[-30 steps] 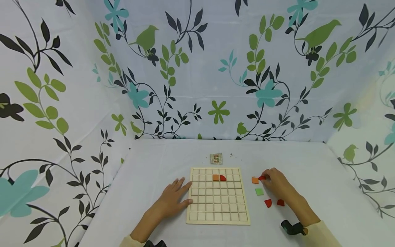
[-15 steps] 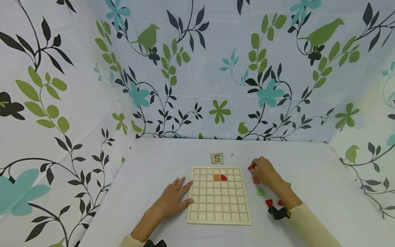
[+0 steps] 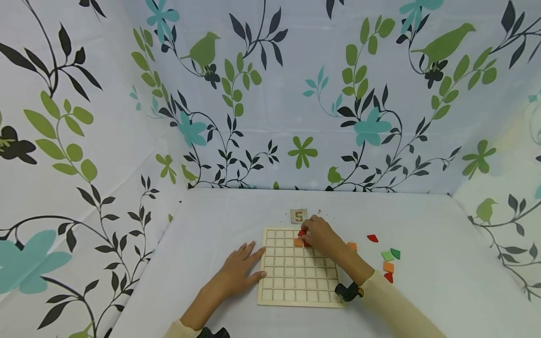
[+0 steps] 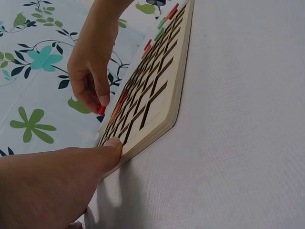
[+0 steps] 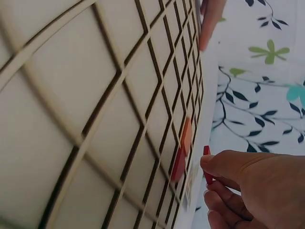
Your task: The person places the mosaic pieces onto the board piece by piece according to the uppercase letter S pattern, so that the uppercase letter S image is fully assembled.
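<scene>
The hands [image 3: 237, 273] [image 3: 322, 236] obstruct the board's [image 3: 296, 304] left and far sides, leaving near cells [image 3: 289, 295] accessible.

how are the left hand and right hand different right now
The left hand lies spread at the left edge of the board; the right hand is over the board's far side. The left hand holds no piece; the right hand pinches a red piece. Both are bare.

Red piece [image 5: 207, 150] pinched above flat wooden grid board [image 3: 289, 273].
</scene>
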`<state>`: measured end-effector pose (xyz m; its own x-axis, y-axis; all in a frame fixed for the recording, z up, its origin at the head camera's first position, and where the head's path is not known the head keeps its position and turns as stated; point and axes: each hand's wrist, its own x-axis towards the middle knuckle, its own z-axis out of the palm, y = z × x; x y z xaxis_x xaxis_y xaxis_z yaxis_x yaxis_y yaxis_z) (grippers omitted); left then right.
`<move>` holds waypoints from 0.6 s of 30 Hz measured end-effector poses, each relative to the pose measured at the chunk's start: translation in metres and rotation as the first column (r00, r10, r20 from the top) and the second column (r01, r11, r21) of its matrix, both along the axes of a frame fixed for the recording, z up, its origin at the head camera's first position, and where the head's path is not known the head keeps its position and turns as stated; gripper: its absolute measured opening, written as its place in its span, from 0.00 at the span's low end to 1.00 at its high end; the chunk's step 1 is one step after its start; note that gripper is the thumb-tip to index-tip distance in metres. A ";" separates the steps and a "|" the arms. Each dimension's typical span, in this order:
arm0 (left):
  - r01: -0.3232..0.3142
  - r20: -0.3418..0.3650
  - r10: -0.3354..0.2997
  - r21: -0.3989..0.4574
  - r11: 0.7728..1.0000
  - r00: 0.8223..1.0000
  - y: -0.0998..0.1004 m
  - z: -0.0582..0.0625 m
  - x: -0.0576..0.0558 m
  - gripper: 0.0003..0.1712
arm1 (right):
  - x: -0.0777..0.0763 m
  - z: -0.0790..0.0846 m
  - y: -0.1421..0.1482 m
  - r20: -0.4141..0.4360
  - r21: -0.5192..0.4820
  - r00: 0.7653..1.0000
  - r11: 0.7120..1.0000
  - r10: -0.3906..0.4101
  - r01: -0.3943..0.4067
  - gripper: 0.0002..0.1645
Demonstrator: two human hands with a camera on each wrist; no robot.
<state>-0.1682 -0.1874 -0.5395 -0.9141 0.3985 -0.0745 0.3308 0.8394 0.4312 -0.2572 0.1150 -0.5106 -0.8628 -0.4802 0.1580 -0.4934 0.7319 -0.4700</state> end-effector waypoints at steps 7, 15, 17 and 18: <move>0.010 0.000 -0.010 -0.004 1.000 1.000 -0.001 0.000 0.000 0.42 | 0.003 0.001 -0.030 0.026 0.018 0.997 0.998 0.067 -0.067 0.11; 0.008 -0.006 -0.008 0.002 1.000 1.000 -0.001 0.000 0.000 0.41 | 0.007 -0.003 -0.043 -0.015 0.044 0.991 0.991 0.130 -0.129 0.08; 0.007 -0.011 -0.007 0.001 1.000 1.000 -0.001 0.000 0.000 0.41 | 0.008 -0.003 -0.043 -0.013 0.047 0.992 0.991 0.129 -0.128 0.08; 0.007 -0.013 -0.007 0.002 1.000 1.000 -0.001 0.000 0.000 0.41 | 0.008 -0.003 -0.043 -0.008 0.050 0.992 0.991 0.126 -0.126 0.07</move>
